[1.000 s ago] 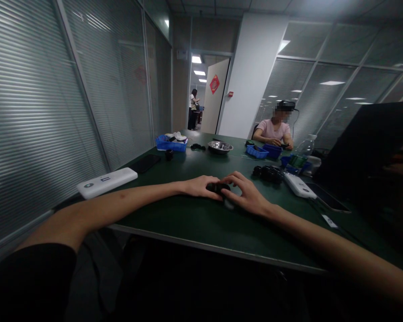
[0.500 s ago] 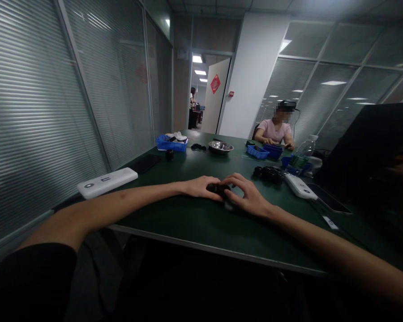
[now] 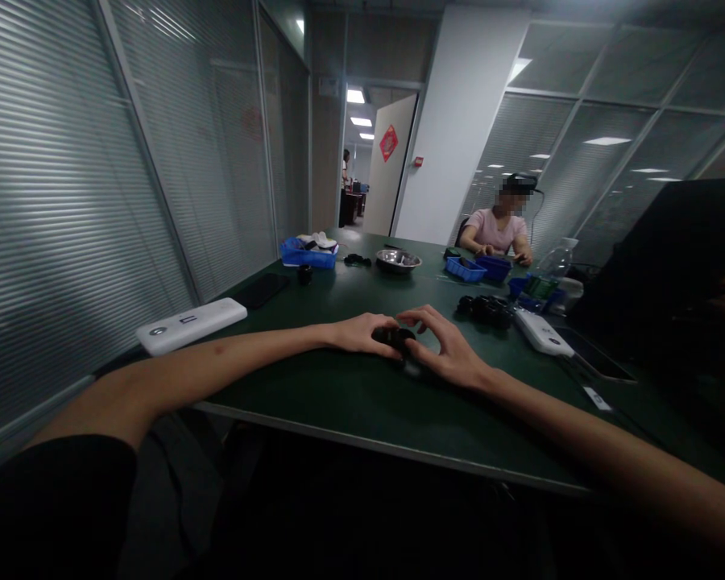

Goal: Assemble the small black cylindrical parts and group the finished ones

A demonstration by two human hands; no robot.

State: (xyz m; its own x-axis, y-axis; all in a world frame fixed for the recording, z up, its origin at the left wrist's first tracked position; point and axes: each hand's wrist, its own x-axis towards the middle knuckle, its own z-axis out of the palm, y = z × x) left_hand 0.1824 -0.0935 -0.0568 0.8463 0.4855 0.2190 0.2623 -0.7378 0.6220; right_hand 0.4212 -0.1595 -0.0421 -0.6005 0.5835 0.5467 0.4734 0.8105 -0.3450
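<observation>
My left hand is closed around a small black rounded object just above or on the green tabletop. What kind of thing it is cannot be made out. My right hand is at the object's right end, with its thumb against it. Its curved fingers are apart from the thumb, and the index fingertip is raised over the object. A pale blurred spot shows on the table below the thumb.
A long white device and a dark phone-like slab lie left. Farther back are a blue basket, a steel bowl and blue trays. Black parts, a white power bank and a bottle stand right. A person sits opposite.
My right fingers have lifted slightly away from the black object, widening the gap to the thumb. My left hand keeps its hold. The view has shifted a little.
</observation>
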